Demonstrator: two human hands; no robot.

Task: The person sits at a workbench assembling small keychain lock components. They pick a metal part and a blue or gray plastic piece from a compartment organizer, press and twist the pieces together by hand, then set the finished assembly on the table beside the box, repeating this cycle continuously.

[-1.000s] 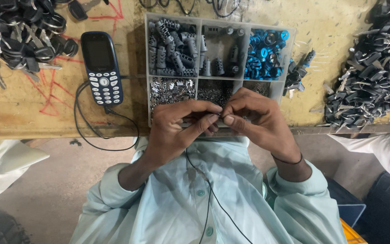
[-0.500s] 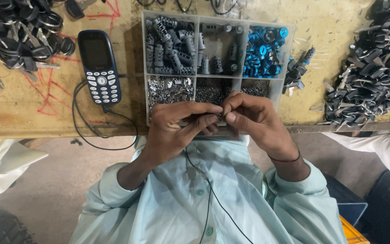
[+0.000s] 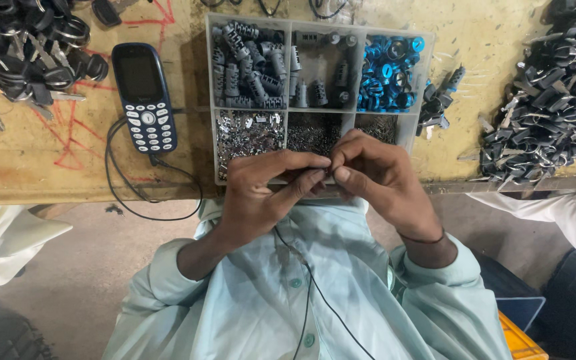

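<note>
A worn wooden desk [image 3: 28, 167] carries a compartmented parts tray [image 3: 211, 100] at 12 o'clock. Just below its near edge, the left hand [image 3: 261, 193] and right hand [image 3: 381, 177] meet, fingers pinched narrow on a tiny part, mostly hidden. At 10 o'clock lies a keypad phone [image 3: 143, 97]

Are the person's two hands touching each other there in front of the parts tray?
Touching: the head view shows left hand and right hand fingertips pressed together at the tray.
</note>
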